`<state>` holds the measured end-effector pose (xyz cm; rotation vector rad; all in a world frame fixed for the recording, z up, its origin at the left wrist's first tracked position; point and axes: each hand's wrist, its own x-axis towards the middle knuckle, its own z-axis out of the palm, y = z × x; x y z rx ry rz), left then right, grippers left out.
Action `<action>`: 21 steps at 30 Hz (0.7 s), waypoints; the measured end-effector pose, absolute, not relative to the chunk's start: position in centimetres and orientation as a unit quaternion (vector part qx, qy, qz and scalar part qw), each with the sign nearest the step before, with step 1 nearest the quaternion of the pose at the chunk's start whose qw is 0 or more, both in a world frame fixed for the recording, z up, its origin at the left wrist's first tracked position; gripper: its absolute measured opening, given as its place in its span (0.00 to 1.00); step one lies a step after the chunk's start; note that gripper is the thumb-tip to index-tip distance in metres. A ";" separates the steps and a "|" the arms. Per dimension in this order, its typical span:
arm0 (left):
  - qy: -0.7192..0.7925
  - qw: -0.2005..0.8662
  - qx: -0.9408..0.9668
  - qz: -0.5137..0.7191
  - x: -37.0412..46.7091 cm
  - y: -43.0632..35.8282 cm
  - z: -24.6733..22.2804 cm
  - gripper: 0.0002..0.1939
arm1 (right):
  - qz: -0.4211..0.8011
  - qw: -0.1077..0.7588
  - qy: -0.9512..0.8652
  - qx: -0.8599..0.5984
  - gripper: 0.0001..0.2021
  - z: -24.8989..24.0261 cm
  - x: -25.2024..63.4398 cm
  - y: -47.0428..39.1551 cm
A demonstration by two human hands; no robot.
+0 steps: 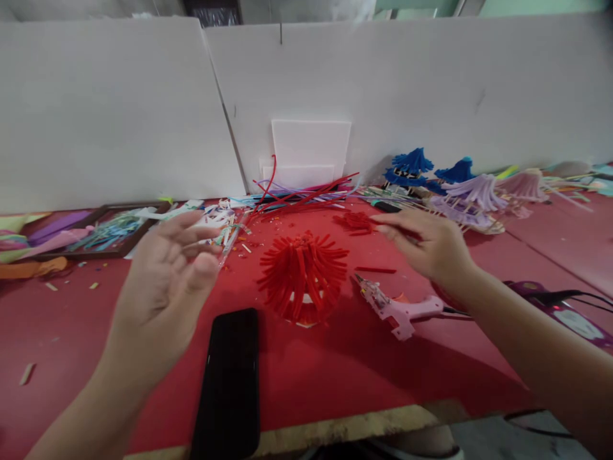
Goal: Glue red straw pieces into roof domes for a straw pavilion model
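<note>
A cone-shaped model of red pipe cleaners (304, 275), like a small pagoda roof, stands upright on the red table between my hands. My left hand (167, 287) hovers left of it, palm turned inward, fingers loosely curled and apart, holding nothing. On the right, my right hand (424, 246) reaches over to a small pile of short red pieces (354, 222). Its fingers are stretched out with the tips by the pile's edge, and I see nothing held. Below that hand lies a pink glue gun (405, 313), nozzle pointing left, with a single red piece (376, 269) near the nozzle.
A black phone (230, 377) lies at the near edge. Long red pipe cleaners (306, 198) spread along the back. Blue (409, 167) and lilac (472, 198) models stand at back right. A framed tray (117, 252) of scraps sits left; a purple device (560, 313) with cables, right.
</note>
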<state>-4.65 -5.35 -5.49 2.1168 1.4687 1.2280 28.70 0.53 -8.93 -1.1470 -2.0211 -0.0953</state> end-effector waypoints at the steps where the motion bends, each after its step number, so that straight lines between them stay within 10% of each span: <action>1: 0.497 0.138 0.723 0.459 -3.5 -5.4 -4.2 0.16 | -0.020 0.433 -0.790 -0.433 0.08 -7.5 27.5 -0.3; 7: 0.392 0.090 0.778 0.483 2.2 -4.6 -0.5 0.02 | 0.132 0.517 -0.770 -0.350 0.03 -2.0 21.5 -3.6; 21: 0.391 0.089 0.816 0.416 3.5 -1.3 -0.5 0.07 | 0.213 0.560 -0.719 -0.352 0.03 -2.9 21.3 -1.4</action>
